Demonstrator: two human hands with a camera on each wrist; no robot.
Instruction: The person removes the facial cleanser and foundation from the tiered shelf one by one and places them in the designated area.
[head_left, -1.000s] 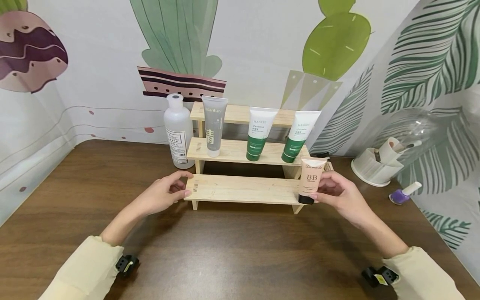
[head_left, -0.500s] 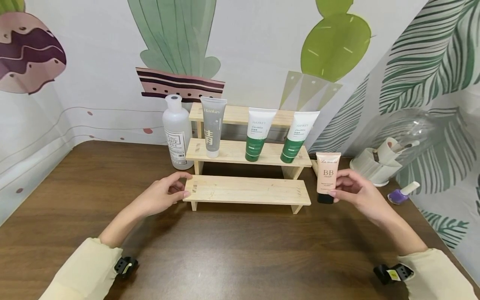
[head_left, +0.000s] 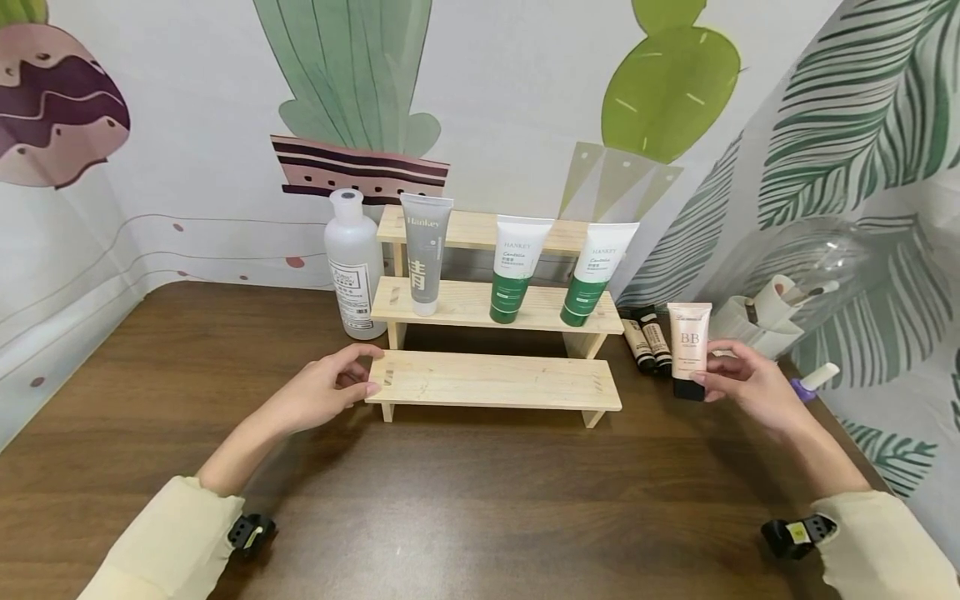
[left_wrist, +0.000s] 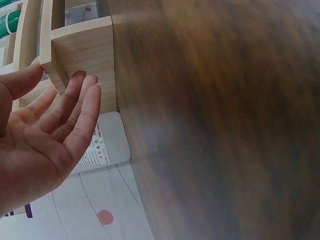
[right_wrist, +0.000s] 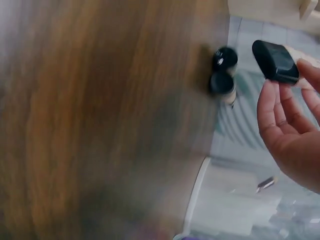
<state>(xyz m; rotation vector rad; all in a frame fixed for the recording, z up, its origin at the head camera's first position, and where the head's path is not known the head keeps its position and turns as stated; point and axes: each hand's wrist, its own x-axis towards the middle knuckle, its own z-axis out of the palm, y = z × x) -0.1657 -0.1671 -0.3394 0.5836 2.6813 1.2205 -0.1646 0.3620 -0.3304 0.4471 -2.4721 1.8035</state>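
Note:
In the head view my right hand (head_left: 753, 387) pinches a pink BB cream tube (head_left: 688, 346) with a black cap. It holds the tube upright to the right of the tiered wooden shelf (head_left: 495, 379); the right wrist view shows the black cap (right_wrist: 276, 62) between thumb and fingers. My left hand (head_left: 326, 387) touches the left end of the lowest board, its fingers loosely extended beside the side panel (left_wrist: 85, 50) in the left wrist view. On the middle board stand a grey tube (head_left: 426, 254) and two white-green tubes, one central (head_left: 517, 271), one right (head_left: 597, 275).
A translucent bottle (head_left: 354, 275) stands left of the shelf. Two small black-capped tubes (head_left: 647, 342) lie at its right. Farther right are a white brush holder (head_left: 765, 321) under a clear dome and a purple nail polish bottle (head_left: 806, 387), partly behind my hand. Printed fabric hangs behind.
My right hand has carried the BB cream tube rightward, from the right end of the lowest board to beside the small black-capped tubes. The left hand stays at the shelf.

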